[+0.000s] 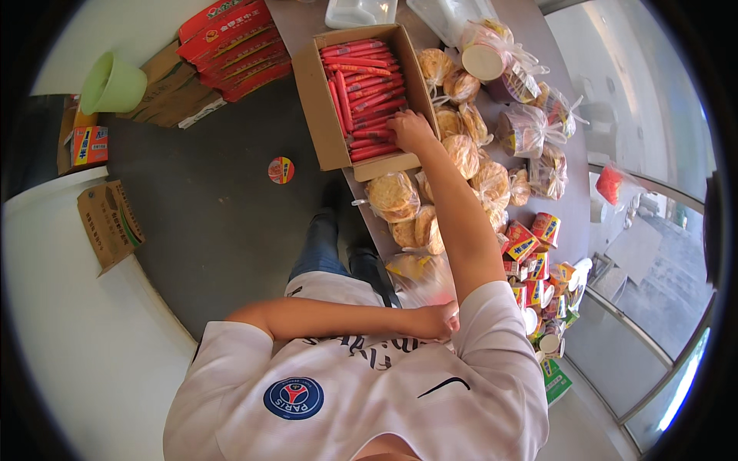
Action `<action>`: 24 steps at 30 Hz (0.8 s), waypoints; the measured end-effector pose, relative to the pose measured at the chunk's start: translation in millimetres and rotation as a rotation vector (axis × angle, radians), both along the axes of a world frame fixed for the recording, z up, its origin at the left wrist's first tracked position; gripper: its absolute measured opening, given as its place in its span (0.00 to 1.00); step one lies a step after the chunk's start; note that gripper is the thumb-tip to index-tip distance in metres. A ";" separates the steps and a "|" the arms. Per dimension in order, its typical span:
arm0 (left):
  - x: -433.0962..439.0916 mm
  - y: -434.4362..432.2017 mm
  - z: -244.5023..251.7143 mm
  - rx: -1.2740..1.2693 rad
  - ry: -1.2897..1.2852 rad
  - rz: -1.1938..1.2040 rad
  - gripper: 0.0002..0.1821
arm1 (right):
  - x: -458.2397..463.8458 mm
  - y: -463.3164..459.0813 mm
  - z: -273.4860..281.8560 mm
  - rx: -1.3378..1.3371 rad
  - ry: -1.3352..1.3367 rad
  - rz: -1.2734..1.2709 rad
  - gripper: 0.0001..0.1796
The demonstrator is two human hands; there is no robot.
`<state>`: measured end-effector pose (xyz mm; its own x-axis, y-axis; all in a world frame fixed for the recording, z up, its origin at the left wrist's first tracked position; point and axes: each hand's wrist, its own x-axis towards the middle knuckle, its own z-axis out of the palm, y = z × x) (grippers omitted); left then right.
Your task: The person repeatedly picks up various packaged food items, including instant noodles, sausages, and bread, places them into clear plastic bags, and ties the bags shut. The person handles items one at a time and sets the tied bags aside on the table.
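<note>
My right hand (412,132) reaches over the near right side of an open cardboard box (314,115) packed with red-wrapped sausages (369,86). Its fingertips touch the sausages by the box's right wall; whether they grip one is hidden. Close to my chest, my left hand (441,321) is closed on the edge of a clear plastic bag (424,279), which lies at the table's edge with something yellow and pink showing through. Bagged round flatbreads (392,196) lie between the box and this bag, partly under my right forearm.
Bagged instant-noodle cups (522,129) and loose cups (522,241) line the table's right side. Clear plastic trays (360,12) lie beyond the box. On the floor are a round lid (281,170), red cartons (236,46) and a flattened cardboard box (110,226). A green bin (113,83) stands left.
</note>
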<state>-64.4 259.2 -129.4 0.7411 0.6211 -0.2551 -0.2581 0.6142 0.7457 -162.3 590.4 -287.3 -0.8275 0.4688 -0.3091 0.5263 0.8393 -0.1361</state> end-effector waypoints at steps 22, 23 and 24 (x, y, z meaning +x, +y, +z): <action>-25.8 0.2 58.4 -0.094 0.142 0.246 0.33 | 346.2 -306.3 194.3 -0.381 0.207 -0.784 0.14; -24.4 -0.9 60.4 -0.095 0.158 0.247 0.33 | 341.0 -311.7 180.7 -0.337 0.160 -0.752 0.14; -22.1 -1.2 59.8 -0.094 0.165 0.255 0.33 | 337.8 -310.2 176.3 -0.286 0.105 -0.714 0.15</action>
